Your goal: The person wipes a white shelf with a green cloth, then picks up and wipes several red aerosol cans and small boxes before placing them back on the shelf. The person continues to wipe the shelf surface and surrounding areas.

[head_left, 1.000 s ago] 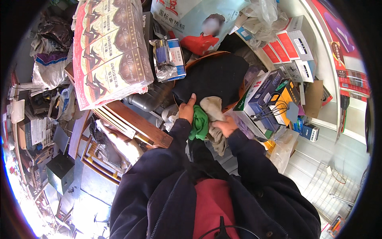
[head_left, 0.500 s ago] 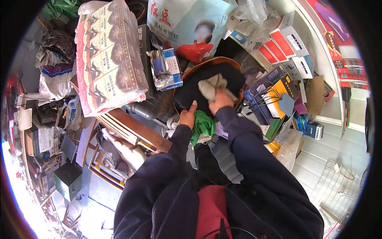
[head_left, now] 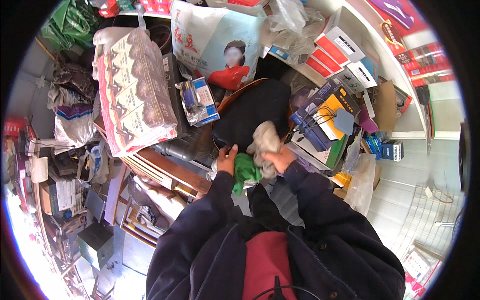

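In front of me lies a broad piece of black fabric (head_left: 250, 112), with an orange-brown rim (head_left: 235, 100) showing along its far side. My left hand (head_left: 227, 161) grips its near edge, fingertips on the dark surface. A crumpled grey-beige rag (head_left: 266, 141) is bunched in my right hand (head_left: 280, 161), closed around its lower part; the rag lies against the near right part of the black fabric. Between my hands hangs a bright green cloth (head_left: 246, 172), just below the black edge. What supports the black fabric is hidden.
Stacked patterned tissue packs (head_left: 135, 95) stand at the left, above a wooden stool or frame (head_left: 175, 172). A large pale-blue bag (head_left: 215, 40) stands behind. At the right are piled boxes and tangled cables (head_left: 325, 120), with a clear plastic bag (head_left: 361, 185) below.
My right hand has drawn the rag nearer, from the middle of the black fabric to its near edge. The view has shifted, and the black fabric's far side now stands more raised.
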The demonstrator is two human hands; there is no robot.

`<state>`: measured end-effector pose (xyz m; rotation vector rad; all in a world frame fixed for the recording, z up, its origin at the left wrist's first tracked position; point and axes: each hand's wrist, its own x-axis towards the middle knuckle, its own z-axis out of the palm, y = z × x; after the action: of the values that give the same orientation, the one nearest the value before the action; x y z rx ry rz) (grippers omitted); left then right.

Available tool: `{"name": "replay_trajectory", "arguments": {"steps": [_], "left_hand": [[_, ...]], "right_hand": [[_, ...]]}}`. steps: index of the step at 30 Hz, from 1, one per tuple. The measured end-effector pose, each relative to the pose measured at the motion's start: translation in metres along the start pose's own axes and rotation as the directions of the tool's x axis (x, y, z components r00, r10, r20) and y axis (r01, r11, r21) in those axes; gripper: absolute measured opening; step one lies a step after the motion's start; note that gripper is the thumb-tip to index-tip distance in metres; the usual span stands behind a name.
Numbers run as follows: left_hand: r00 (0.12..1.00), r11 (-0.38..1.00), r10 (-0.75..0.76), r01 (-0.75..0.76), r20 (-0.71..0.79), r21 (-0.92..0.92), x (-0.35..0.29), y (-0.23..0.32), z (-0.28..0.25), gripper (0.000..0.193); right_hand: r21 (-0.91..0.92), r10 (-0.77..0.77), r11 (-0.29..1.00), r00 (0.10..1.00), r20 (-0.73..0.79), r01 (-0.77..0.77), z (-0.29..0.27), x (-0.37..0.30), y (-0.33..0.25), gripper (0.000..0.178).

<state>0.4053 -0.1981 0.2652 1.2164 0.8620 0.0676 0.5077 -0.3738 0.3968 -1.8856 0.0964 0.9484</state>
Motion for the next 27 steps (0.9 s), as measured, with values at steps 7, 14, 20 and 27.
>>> {"name": "replay_trajectory", "arguments": {"steps": [7, 14, 20, 27], "left_hand": [[0.964, 0.989, 0.123, -0.139, 0.235, 0.056, -0.068, 0.039, -0.011, 0.027], [0.764, 0.732, 0.458, -0.614, 0.455, 0.294, -0.004, 0.145, 0.075, 0.031], [0.677, 0.688, 0.267, -0.632, 0.686, 0.357, 0.054, 0.177, 0.159, 0.051], [0.585, 0.802, 0.154, -0.544, 0.797, 0.245, 0.068, 0.167, 0.190, 0.052]], "right_hand": [[0.483, -0.378, 0.861, 0.837, 0.395, 0.162, -0.025, -0.093, -0.025, 0.074], [0.710, -0.343, 0.703, 0.890, 0.301, 0.031, -0.085, -0.176, -0.004, 0.087], [0.737, -0.345, 0.627, 0.938, -0.025, 0.250, -0.116, -0.230, 0.046, 0.091], [0.777, -0.333, 0.484, 0.906, -0.262, 0.403, -0.134, -0.257, 0.094, 0.090]]}}
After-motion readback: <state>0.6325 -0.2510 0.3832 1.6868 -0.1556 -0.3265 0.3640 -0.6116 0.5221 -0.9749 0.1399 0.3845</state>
